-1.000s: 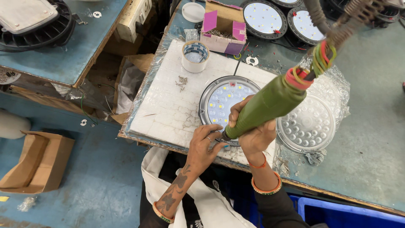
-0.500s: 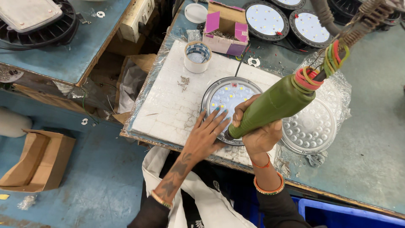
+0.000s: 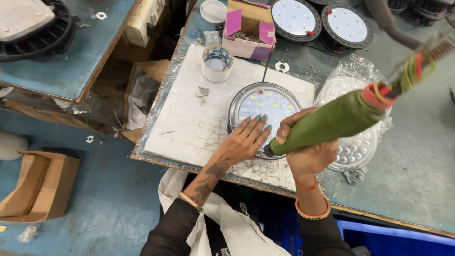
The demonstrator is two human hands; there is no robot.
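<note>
Our left hand lies flat, fingers spread, steadying the round metal-rimmed LED lamp disc on the white surface, likely rigid yet fragile-faced, while our right hand clenches the green cylindrical power screwdriver.

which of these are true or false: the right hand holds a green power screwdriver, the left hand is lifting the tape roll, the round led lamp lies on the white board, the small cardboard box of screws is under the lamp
1. The right hand holds a green power screwdriver. True.
2. The left hand is lifting the tape roll. False: the left hand lies flat on the round LED lamp; the roll stands apart on the board.
3. The round LED lamp lies on the white board. True.
4. The small cardboard box of screws is under the lamp. False: it stands beyond the board's far edge, clear of the lamp.
</note>
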